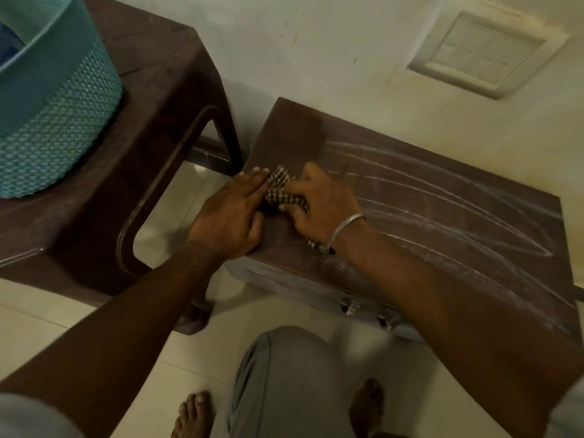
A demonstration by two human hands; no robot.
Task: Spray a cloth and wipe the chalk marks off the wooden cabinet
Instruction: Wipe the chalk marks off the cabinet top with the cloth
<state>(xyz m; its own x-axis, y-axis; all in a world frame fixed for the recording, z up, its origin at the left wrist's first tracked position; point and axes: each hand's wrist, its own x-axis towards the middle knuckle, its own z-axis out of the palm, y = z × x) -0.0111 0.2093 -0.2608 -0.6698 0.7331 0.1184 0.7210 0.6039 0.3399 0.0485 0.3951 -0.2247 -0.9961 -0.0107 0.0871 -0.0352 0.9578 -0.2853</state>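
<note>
A low wooden cabinet (442, 197) stands against the wall, its brown top streaked with long white chalk marks (458, 216) across the middle and right. At its left end lies a checked brown-and-white cloth (281, 188). My left hand (230, 213) lies flat with straight fingers pressing on the cloth's left side. My right hand (322, 200), a metal bangle on its wrist, curls its fingers round the cloth; a corner of cloth shows under the wrist. No spray bottle is in view.
A dark brown plastic stool (151, 128) stands just left of the cabinet, bearing a teal perforated basket (53, 121). A switch plate (486, 55) is set in the wall behind. Metal latches (350, 306) show on the cabinet's front. My knee and bare feet are below on the tiled floor.
</note>
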